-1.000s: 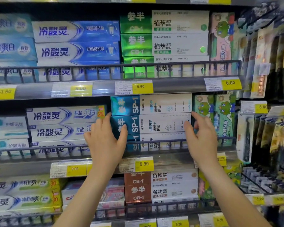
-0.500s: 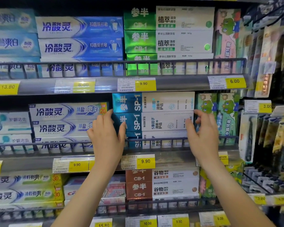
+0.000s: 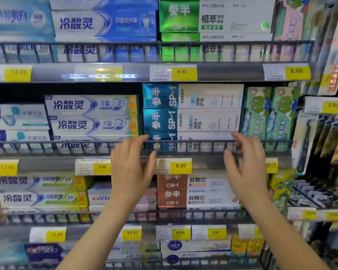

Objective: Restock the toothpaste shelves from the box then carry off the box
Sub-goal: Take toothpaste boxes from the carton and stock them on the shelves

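Both hands are raised before the middle shelf of a shop's toothpaste display. The left hand [image 3: 132, 168] has relaxed, nearly straight fingers [image 3: 139, 140] whose tips reach the dark wire rail [image 3: 193, 141] along the shelf front, gripping nothing. The right hand [image 3: 246, 166] has loosely bent fingers, also holding nothing, its fingertips at the same rail.

Between the hands, at 12 o'clock, is a stack of three teal-and-white SP-1 toothpaste cartons [image 3: 192, 108]; the lowest carton sits partly behind the rail. Whether either hand touches that carton cannot be told. The restocking box is out of view.

At 9 o'clock from the stack lie white-and-blue toothpaste cartons [image 3: 92, 114], stacked flat. At 3 o'clock stand green children's toothpaste packs with a frog picture [image 3: 271, 117], upright. Farther toward 3 o'clock, toothbrush packs [image 3: 304, 141] hang on a side rack.

Yellow price tags [image 3: 180, 166] run along the shelf edges; the one under the SP-1 stack reads 9.90. Below it, at 6 o'clock, sit brown-and-white CB-1 cartons [image 3: 191, 191]. On the shelf above, at 12 o'clock, are green-and-white CB-1 cartons [image 3: 213, 18] beside blue cartons [image 3: 105, 22]. Every shelf carries the same wire rail across its front.
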### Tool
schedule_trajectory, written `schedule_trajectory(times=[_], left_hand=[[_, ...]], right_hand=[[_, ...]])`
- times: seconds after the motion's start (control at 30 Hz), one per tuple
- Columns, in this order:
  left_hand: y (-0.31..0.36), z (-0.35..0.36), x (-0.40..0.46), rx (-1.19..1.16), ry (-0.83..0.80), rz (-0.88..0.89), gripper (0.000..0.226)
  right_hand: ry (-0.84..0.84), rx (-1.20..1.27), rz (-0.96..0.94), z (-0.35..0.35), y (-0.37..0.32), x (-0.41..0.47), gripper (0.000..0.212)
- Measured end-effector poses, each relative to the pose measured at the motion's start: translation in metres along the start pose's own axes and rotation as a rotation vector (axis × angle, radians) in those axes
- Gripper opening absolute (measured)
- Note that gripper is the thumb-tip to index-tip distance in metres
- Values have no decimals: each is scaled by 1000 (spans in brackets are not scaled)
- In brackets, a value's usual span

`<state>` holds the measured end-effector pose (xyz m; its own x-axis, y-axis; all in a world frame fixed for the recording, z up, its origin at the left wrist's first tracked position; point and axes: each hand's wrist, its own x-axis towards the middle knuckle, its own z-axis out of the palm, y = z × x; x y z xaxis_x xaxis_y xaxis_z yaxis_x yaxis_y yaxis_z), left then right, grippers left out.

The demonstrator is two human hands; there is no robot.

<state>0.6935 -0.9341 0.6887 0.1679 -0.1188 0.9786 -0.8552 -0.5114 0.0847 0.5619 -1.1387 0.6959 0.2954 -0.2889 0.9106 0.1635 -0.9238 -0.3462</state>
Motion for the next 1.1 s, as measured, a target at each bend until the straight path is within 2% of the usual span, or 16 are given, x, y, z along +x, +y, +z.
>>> schedule_trajectory(times=[0.07,0.13,0.23,0.4,0.53,0.67,0.83,1.1], left_hand=[[-7,-7,-36,-7,-67,59,28],[-17,-13,-71,1,-163,44,26],[-37,-26,-109,37,-282,-42,27],[-76,-60,-139,126,-390,-197,28],[-116,-96,-157,215,-440,-262,31],[-160,-143,-164,296,-455,-244,30],[-231,-221,-178,339,-500,-228,31],[-343,-331,-170,436,-554,-238,34]], right_hand=[[-98,-34,-57,7,-4,-32,43],[-214,-38,-57,20,-8,-61,42],[-368,-11,-53,47,-19,-92,42],[-535,40,-49,97,-47,-120,44],[-600,47,-77,140,-77,-137,44],[-632,63,-116,183,-123,-150,42],[-667,115,-75,240,-209,-175,39],[-708,161,-135,329,-343,-198,37]])
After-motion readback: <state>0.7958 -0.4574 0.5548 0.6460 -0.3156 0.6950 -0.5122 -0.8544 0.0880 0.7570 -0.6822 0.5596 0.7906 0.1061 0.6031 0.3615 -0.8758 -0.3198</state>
